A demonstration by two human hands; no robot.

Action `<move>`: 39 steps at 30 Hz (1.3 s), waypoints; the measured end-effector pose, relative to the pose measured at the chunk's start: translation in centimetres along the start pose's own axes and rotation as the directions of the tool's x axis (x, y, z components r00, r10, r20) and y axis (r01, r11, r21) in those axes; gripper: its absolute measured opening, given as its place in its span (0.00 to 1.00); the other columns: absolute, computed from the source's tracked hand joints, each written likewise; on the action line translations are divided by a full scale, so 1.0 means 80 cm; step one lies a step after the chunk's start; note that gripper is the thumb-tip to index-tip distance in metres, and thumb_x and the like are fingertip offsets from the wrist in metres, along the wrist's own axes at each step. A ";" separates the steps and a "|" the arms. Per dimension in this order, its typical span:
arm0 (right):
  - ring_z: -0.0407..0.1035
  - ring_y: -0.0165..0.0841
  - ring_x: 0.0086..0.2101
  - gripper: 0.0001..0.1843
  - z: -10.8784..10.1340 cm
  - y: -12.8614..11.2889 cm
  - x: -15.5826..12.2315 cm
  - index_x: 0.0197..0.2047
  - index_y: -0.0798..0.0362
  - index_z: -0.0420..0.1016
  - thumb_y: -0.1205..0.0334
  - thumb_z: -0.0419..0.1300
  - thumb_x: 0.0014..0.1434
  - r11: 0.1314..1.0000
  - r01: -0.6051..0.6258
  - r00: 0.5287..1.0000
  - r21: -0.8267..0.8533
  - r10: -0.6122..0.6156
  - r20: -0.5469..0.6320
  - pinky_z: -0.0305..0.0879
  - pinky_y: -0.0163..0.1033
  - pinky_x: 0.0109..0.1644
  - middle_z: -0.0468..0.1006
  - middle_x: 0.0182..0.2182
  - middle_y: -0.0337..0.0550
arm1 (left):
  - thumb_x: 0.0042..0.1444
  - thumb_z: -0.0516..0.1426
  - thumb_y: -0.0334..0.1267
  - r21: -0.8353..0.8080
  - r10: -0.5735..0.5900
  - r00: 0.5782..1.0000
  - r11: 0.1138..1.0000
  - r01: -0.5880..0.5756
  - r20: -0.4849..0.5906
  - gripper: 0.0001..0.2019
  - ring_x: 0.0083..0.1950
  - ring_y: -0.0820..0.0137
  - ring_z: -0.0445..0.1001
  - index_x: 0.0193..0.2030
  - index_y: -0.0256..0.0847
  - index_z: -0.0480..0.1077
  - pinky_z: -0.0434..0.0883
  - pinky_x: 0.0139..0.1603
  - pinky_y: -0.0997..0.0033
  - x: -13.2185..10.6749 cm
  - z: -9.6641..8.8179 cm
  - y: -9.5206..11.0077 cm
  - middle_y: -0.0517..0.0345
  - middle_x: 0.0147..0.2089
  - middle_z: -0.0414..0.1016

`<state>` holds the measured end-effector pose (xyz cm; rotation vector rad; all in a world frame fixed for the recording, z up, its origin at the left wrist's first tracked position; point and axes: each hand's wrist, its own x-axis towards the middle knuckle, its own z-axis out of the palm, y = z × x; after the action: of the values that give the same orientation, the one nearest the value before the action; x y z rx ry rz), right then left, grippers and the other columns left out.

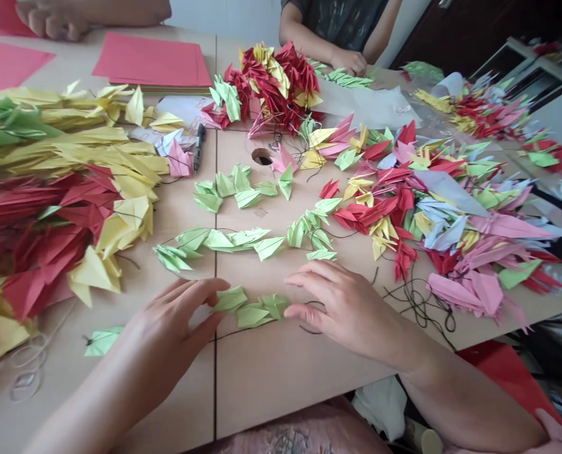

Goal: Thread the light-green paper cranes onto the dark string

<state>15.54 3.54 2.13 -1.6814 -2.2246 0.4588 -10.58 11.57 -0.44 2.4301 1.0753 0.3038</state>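
Observation:
A short string of green folded paper cranes [255, 309] lies on the table near its front edge. My left hand [176, 321] rests at the string's left end, fingers spread, its fingertips touching the first crane. My right hand [342, 302] lies at the right end with fingers extended, the thumb against the last crane. A longer string of green cranes [243, 243] lies just beyond, and loose green cranes [236, 189] lie farther back. A dark thread [417, 302] trails off to the right of my right hand.
Heaps of yellow and red cranes [58, 189] fill the left; mixed pink, red and blue cranes [451, 208] fill the right. A red and yellow pile [275, 82], red paper sheets [152, 63] and a black marker [198, 146] lie behind. Other people's hands [349, 61] rest at the far edge.

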 end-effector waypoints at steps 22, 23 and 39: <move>0.70 0.33 0.33 0.06 -0.016 0.063 0.079 0.36 0.55 0.76 0.68 0.58 0.65 0.961 -0.277 0.960 -0.026 0.275 -0.057 0.61 0.36 0.37 0.75 0.36 0.43 | 0.63 0.53 0.51 -0.009 0.046 0.999 0.999 -0.046 -0.026 0.14 0.36 0.64 0.79 0.48 0.49 0.73 0.75 0.35 0.70 0.007 0.004 -0.005 0.59 0.36 0.79; 0.69 0.31 0.32 0.07 -0.021 0.062 0.075 0.35 0.54 0.76 0.68 0.58 0.65 0.965 -0.263 0.964 0.003 0.263 -0.039 0.61 0.35 0.36 0.75 0.34 0.41 | 0.63 0.53 0.51 -0.006 0.050 0.998 0.999 -0.051 -0.029 0.14 0.37 0.63 0.79 0.48 0.49 0.73 0.75 0.36 0.70 0.006 0.004 -0.005 0.59 0.36 0.80; 0.70 0.32 0.37 0.07 -0.049 0.051 0.051 0.34 0.52 0.75 0.67 0.59 0.65 0.983 -0.174 0.969 0.061 0.160 0.187 0.63 0.36 0.41 0.73 0.35 0.39 | 0.64 0.53 0.52 0.001 0.059 0.997 0.998 -0.059 -0.049 0.14 0.39 0.63 0.80 0.49 0.50 0.73 0.76 0.38 0.70 0.004 0.007 -0.005 0.59 0.40 0.81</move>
<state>19.66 8.76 4.12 -1.8608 -2.1633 0.7583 -10.41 11.83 -1.10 2.4691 1.0250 0.3844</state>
